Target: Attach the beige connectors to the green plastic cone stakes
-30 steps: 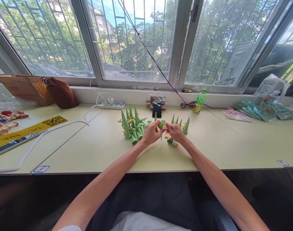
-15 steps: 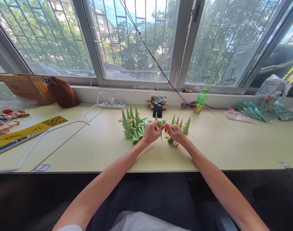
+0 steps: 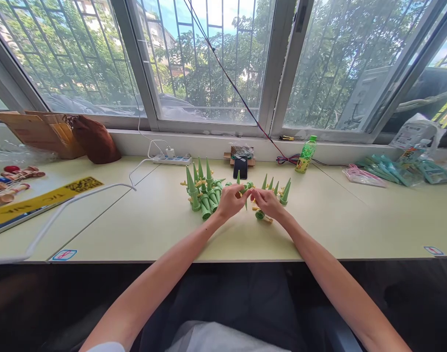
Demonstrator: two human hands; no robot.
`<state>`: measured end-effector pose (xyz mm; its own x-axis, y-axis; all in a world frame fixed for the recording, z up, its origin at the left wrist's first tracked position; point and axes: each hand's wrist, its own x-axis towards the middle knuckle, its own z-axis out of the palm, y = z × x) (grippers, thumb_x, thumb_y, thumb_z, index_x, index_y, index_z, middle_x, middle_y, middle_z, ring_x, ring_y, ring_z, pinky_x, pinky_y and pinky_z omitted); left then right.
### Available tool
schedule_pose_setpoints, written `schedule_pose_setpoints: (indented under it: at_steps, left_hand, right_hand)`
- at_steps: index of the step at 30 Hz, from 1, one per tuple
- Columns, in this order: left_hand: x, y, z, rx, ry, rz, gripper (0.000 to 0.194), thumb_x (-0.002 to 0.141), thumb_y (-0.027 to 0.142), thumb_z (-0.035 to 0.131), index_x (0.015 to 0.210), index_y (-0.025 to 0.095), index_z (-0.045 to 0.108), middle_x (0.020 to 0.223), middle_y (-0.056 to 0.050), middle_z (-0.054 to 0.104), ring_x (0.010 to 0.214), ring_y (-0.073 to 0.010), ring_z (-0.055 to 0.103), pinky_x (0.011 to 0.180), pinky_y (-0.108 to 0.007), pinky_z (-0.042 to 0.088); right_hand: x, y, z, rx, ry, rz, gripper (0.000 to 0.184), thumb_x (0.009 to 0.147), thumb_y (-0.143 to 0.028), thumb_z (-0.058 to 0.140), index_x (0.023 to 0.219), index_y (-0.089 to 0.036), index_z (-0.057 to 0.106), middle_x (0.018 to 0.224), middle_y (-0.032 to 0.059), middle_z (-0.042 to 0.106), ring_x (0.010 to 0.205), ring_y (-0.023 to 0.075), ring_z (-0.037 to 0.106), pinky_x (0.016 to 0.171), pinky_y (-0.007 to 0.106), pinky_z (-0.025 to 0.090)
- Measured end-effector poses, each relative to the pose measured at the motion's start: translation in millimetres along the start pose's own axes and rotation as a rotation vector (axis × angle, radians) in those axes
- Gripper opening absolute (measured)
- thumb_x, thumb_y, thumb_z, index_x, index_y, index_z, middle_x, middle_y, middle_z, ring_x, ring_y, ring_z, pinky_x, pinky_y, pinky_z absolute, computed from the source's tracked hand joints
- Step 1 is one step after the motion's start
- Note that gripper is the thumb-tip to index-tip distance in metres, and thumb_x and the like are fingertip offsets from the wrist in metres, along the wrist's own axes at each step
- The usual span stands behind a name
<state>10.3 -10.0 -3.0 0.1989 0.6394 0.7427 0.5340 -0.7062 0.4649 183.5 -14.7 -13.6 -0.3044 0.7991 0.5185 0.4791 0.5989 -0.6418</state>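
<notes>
Over the table my left hand (image 3: pixel 231 201) is closed, holding a green plastic spike (image 3: pixel 249 185) whose wide end shows above the fingers and whose thin tip points down. My right hand (image 3: pixel 269 203) meets it fingertip to fingertip in a pinch; whatever lies between those fingers is too small and covered to make out. Left of the hands stand and lie several green cone spikes (image 3: pixel 192 190) with yellow valve-like pieces on them. More upright spikes (image 3: pixel 285 191) are just beyond my right hand, and one lying spike (image 3: pixel 260 214) with yellow parts is beneath it.
A black phone (image 3: pixel 240 167) leans on a small cardboard box (image 3: pixel 229 157) behind the spikes. Further right stands a green drink bottle (image 3: pixel 306 154). A power strip (image 3: pixel 177 161) with a white cable is at the back. Plastic packets (image 3: pixel 388 169) lie far right, wooden toys (image 3: pixel 11 188) far left.
Both hands stay nearly in place, fingertips still together; only a very slight shift of the fingers shows. The spikes on the table have not moved.
</notes>
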Motion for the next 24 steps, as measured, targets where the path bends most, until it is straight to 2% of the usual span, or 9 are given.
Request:
schedule_pose_setpoints:
  at_steps: [6,13,24]
  left_hand:
    - [-0.7,-1.4,0.8,-0.014,-0.031,0.008,0.042,0.092,0.046,0.054,0.060,0.018,0.051,0.057,0.001,0.046,0.054,-0.0107,0.040,0.054,-0.026,0.031]
    - [0.1,1.1,-0.7,-0.068,-0.064,-0.003,0.047,0.097,0.044,0.043,0.058,0.018,0.043,0.055,0.001,0.043,0.054,-0.0116,0.039,0.056,-0.027,0.032]
    - [0.0,0.8,0.2,-0.070,-0.078,-0.017,0.049,0.098,0.047,0.042,0.058,0.019,0.042,0.053,0.001,0.048,0.054,-0.0121,0.042,0.058,-0.028,0.036]
  right_hand:
    - [0.2,2.5,2.0,-0.020,0.027,0.011,0.058,0.097,-0.061,0.030,0.070,-0.018,0.058,0.052,-0.0021,0.047,0.048,0.0110,0.043,0.055,0.024,0.036]
    - [0.7,0.9,0.9,-0.044,0.035,0.004,0.058,0.098,-0.059,0.031,0.067,-0.017,0.057,0.051,-0.0022,0.046,0.049,0.0107,0.042,0.055,0.024,0.035]
    - [0.6,0.1,0.6,-0.078,0.058,0.013,0.061,0.097,-0.060,0.031,0.064,-0.017,0.058,0.047,-0.0024,0.044,0.046,0.0103,0.040,0.053,0.024,0.034]
